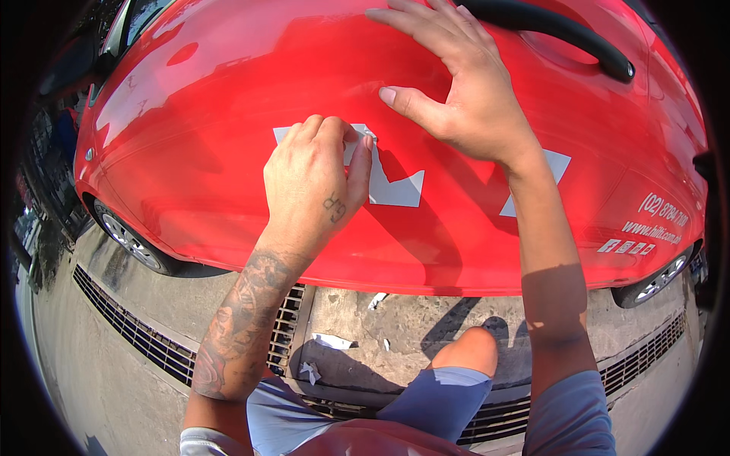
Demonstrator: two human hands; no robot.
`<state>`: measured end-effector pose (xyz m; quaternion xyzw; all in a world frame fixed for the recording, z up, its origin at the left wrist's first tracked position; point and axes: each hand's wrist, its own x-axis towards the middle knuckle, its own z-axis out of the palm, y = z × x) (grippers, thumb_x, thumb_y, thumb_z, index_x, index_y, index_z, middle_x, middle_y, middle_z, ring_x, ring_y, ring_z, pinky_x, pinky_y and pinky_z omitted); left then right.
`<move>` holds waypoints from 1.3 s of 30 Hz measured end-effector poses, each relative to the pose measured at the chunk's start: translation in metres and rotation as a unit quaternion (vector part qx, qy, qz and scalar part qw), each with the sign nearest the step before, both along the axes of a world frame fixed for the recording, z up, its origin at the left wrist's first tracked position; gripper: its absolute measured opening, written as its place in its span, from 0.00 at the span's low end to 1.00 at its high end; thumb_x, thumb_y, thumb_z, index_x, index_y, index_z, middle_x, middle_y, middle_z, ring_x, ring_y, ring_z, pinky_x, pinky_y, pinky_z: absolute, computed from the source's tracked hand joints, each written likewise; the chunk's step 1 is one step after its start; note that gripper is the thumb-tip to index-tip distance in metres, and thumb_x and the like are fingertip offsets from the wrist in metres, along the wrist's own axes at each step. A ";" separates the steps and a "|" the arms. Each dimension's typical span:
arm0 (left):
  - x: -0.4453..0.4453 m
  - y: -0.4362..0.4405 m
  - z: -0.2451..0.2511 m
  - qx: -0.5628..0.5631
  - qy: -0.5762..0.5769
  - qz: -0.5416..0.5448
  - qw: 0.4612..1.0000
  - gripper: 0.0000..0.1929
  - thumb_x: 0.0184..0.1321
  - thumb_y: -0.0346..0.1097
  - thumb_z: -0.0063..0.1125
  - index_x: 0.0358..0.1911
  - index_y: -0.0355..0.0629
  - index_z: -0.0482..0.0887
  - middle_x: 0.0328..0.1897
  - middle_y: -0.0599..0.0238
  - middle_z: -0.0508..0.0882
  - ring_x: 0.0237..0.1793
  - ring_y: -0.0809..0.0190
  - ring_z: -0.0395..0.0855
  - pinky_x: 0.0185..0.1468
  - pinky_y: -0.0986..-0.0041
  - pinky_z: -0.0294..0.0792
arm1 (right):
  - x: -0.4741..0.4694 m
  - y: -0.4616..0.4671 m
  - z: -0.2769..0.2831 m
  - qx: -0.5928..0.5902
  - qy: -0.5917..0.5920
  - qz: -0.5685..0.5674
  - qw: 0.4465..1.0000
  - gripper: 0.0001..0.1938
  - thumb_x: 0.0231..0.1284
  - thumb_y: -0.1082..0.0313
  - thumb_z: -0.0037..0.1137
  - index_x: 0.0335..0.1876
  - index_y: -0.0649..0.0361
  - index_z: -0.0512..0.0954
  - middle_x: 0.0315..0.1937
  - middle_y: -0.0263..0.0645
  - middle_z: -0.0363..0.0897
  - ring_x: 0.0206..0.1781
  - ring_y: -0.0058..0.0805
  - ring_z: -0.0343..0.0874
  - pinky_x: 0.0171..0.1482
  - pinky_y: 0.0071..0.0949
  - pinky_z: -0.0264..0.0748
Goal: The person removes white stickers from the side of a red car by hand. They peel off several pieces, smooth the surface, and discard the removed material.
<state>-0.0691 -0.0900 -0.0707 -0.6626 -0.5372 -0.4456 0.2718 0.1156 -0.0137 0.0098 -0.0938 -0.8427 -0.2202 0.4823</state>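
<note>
A white vinyl decal (397, 190) with a torn, jagged edge sticks to the red car door (228, 171). My left hand (319, 171) is at its upper part, thumb and bent fingers pinching a wrinkled edge. Those fingers and the back of the hand hide much of the decal. Higher on the door and to the right, my right hand (456, 85) is spread with nothing in it, near the black door handle (559, 34). Whether its fingertips touch the paint cannot be told. My right wrist partly covers another white decal piece (556, 164).
Scraps of white material (332, 341) lie on the concrete (342, 310) below the door. Metal drain grates (137, 325) run along the ground. Smaller white lettering and icons (627, 247) mark the lower right of the bodywork. A front wheel (128, 236) and a rear wheel (656, 282) show.
</note>
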 end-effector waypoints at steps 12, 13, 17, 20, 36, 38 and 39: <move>0.042 0.008 0.002 -0.038 -0.307 -0.015 0.951 0.14 0.64 0.39 0.61 0.28 0.33 0.83 0.20 0.56 0.85 0.23 0.56 0.86 0.31 0.64 0.76 | 0.010 -0.014 -0.005 -0.022 -0.004 0.003 1.000 0.29 0.57 0.59 0.64 0.68 0.53 0.78 0.77 0.51 0.65 0.81 0.60 0.55 0.83 0.53 0.48; 0.042 0.010 0.001 -0.026 -0.327 -0.031 0.944 0.14 0.64 0.38 0.62 0.27 0.33 0.84 0.19 0.56 0.85 0.22 0.59 0.85 0.31 0.65 0.76 | 0.010 -0.013 -0.004 -0.026 -0.005 0.004 1.000 0.29 0.58 0.59 0.64 0.68 0.53 0.77 0.77 0.51 0.65 0.82 0.61 0.54 0.83 0.53 0.48; 0.040 0.015 -0.006 0.005 -0.336 -0.050 0.941 0.12 0.63 0.35 0.63 0.30 0.30 0.84 0.19 0.64 0.84 0.23 0.72 0.79 0.29 0.75 0.72 | 0.010 -0.012 -0.003 -0.028 -0.013 0.002 1.000 0.29 0.58 0.59 0.64 0.68 0.53 0.77 0.77 0.51 0.65 0.82 0.61 0.54 0.83 0.53 0.48; 0.041 0.019 -0.016 0.046 -0.354 -0.067 0.932 0.12 0.62 0.35 0.62 0.27 0.31 0.83 0.18 0.62 0.83 0.21 0.68 0.81 0.28 0.73 0.74 | 0.012 -0.013 -0.004 -0.025 -0.014 0.000 1.000 0.29 0.58 0.59 0.64 0.68 0.53 0.77 0.77 0.51 0.64 0.82 0.61 0.54 0.83 0.53 0.48; 0.026 0.009 -0.007 -0.033 -0.158 0.045 0.986 0.22 0.71 0.50 0.63 0.30 0.35 0.84 0.23 0.56 0.85 0.26 0.53 0.86 0.30 0.61 0.75 | 0.011 -0.012 -0.008 -0.016 0.007 -0.001 1.000 0.27 0.56 0.60 0.67 0.64 0.52 0.80 0.75 0.48 0.68 0.81 0.64 0.55 0.81 0.55 0.55; 0.027 0.012 -0.008 -0.036 -0.249 -0.026 0.967 0.20 0.71 0.48 0.64 0.31 0.35 0.83 0.21 0.56 0.84 0.25 0.56 0.86 0.30 0.63 0.75 | 0.012 -0.010 -0.008 -0.011 0.007 0.000 1.000 0.27 0.55 0.60 0.67 0.64 0.52 0.81 0.75 0.48 0.68 0.81 0.64 0.54 0.81 0.54 0.55; 0.027 0.013 -0.009 -0.047 -0.297 -0.050 0.952 0.19 0.70 0.46 0.64 0.31 0.34 0.83 0.20 0.56 0.84 0.24 0.58 0.86 0.30 0.64 0.75 | 0.013 -0.009 -0.008 -0.019 -0.002 -0.014 1.000 0.27 0.55 0.60 0.67 0.64 0.52 0.81 0.75 0.48 0.68 0.81 0.64 0.54 0.81 0.54 0.55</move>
